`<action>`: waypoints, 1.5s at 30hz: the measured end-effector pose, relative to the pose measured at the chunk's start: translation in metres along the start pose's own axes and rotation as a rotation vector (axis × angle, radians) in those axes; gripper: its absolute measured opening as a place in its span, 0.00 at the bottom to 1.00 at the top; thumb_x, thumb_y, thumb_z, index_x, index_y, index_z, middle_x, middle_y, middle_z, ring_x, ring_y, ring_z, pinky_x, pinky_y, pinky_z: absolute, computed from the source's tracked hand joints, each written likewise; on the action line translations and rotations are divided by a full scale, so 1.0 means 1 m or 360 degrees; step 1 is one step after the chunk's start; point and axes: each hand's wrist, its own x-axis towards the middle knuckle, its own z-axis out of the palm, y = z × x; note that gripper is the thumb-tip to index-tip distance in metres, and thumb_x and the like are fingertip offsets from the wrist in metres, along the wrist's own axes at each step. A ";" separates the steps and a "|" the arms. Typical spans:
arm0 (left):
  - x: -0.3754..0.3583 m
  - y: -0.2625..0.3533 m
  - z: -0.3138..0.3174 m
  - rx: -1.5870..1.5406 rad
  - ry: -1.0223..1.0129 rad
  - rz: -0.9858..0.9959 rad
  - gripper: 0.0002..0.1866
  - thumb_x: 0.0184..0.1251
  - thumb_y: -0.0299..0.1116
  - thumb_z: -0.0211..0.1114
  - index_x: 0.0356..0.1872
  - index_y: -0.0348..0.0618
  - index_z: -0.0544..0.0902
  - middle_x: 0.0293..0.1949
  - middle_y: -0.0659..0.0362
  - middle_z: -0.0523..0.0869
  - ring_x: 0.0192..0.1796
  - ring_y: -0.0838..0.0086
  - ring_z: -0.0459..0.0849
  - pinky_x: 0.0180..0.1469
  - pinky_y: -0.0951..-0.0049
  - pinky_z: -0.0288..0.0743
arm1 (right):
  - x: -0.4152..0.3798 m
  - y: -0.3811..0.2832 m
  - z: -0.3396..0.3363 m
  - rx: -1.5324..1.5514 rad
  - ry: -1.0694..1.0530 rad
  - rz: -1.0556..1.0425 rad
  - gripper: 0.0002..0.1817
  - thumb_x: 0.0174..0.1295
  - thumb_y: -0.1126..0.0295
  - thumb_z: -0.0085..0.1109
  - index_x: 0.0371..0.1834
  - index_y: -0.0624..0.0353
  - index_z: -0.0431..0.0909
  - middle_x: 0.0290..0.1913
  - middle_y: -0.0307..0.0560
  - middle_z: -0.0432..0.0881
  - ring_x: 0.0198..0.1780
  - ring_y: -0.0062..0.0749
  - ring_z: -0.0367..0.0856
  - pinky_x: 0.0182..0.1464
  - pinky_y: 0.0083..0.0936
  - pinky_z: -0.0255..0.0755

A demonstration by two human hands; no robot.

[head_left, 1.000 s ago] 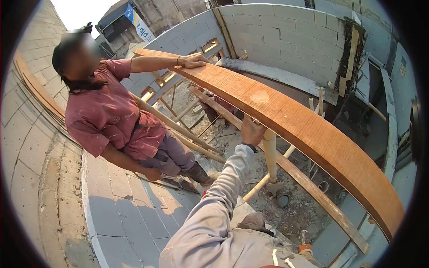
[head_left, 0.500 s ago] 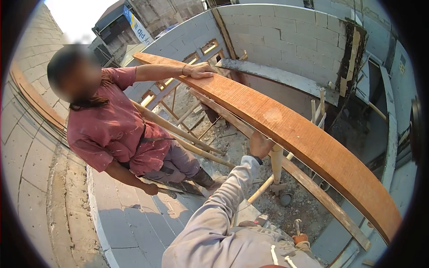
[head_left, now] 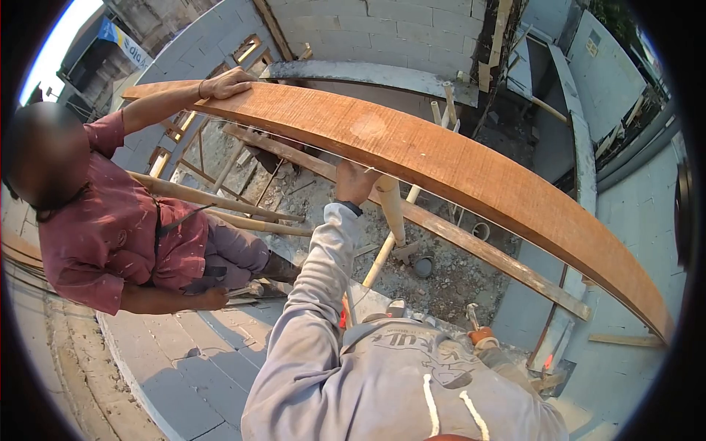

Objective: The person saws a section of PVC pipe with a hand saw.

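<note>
A long orange-brown wooden plank runs across the view, with a thin white string along its near edge. My left hand, in a grey sleeve, is closed at the plank's near lower edge; part of its fingers is hidden there. A bamboo post stands just beside it, under the plank. Low in front of my body, my right hand grips a hammer with its head up. A co-worker's hand lies flat on top of the plank toward its far left end.
The co-worker in a red shirt stands at the left. Below the plank run a narrower timber and bamboo poles. Rubble and a dark bucket-like object lie on the ground. Grey block walls surround the space.
My view has turned to the right, so the plank, the co-worker and my left hand appear farther left. My left hand stays at the plank's edge, and the hammer remains in my right hand.
</note>
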 end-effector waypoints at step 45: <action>-0.082 -0.073 -0.007 -0.0188 -0.0096 -0.0575 0.40 0.56 0.42 0.74 0.65 0.32 0.68 0.61 0.38 0.74 0.65 0.55 0.75 0.65 0.64 0.69 | -0.031 0.019 0.052 -0.0458 -0.0383 -0.0089 0.21 0.53 0.55 0.61 0.43 0.61 0.85 0.47 0.60 0.84 0.50 0.54 0.82 0.52 0.41 0.75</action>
